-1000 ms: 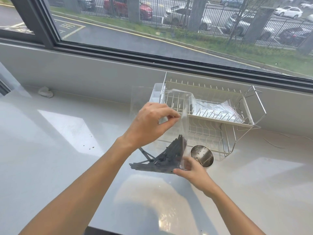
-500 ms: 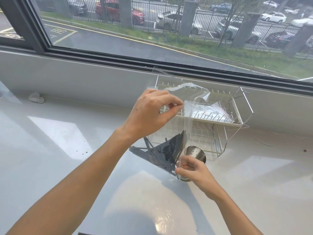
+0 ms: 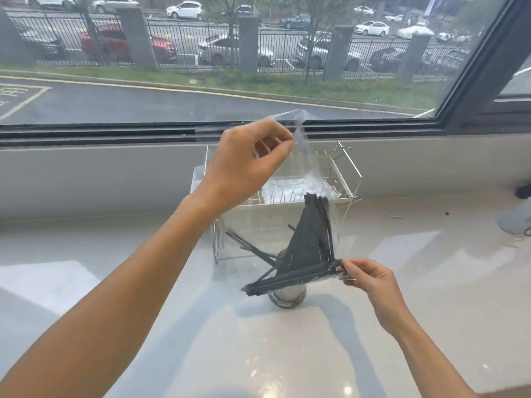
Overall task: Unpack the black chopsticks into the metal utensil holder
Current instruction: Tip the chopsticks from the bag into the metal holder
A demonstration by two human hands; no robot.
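— So where are we?
— Mid-frame, my left hand [image 3: 247, 165] pinches the clear bag [image 3: 309, 168] top; right hand [image 3: 366, 278] pinches its lower corner. Black chopsticks [image 3: 304, 254] fan inside, above the metal utensil holder [image 3: 287, 297].
— Next?
— I'd tip them out, ends aimed downward.

Left hand [image 3: 248, 165]: raised, back toward the camera, fingers curled, thumb and fingertips pinching. Forearm extended diagonally from lower left. Right hand [image 3: 370, 280]: lower, thumb and forefinger pinching, remaining fingers loosely bent. Forearm enters from lower right.
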